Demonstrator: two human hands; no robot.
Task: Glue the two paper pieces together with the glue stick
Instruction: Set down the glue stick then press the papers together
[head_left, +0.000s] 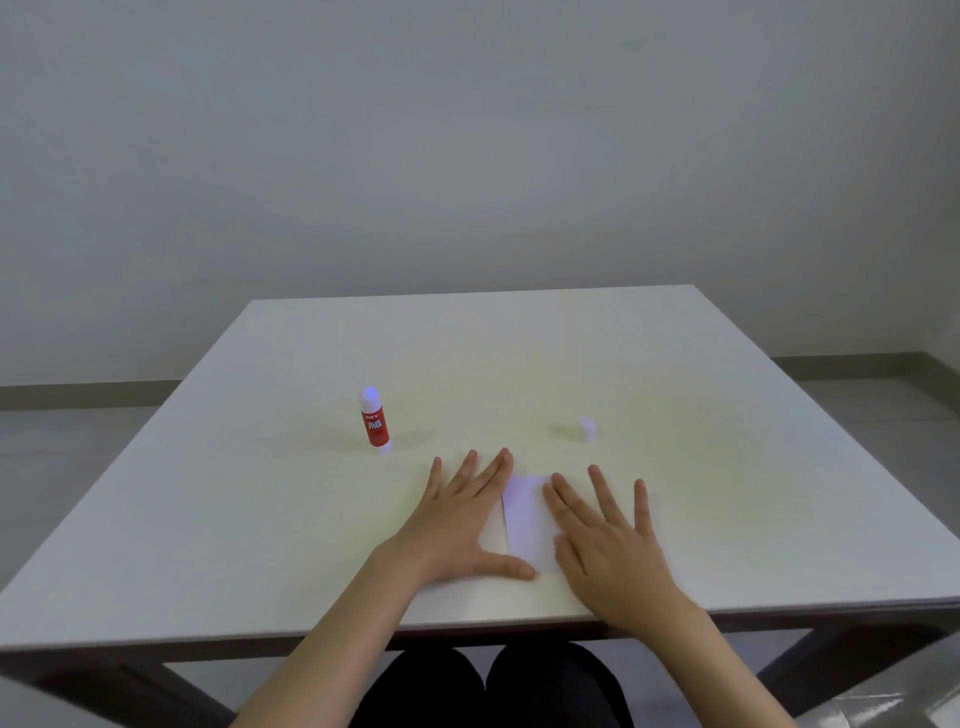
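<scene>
My left hand (460, 525) and right hand (608, 540), both spread flat, press the paper pieces (525, 514) at the desk (675, 374) near edge; thin, floppy, slide-prone, best pinned by palms.

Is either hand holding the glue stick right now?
No, the glue stick stands upright on the table, apart from the left hand and right hand, which lie flat on the paper.

Paper (527, 517) on table (260, 519) between both hands, glue stick (375, 421) behind-left, cap (586, 429) behind-right.
</scene>
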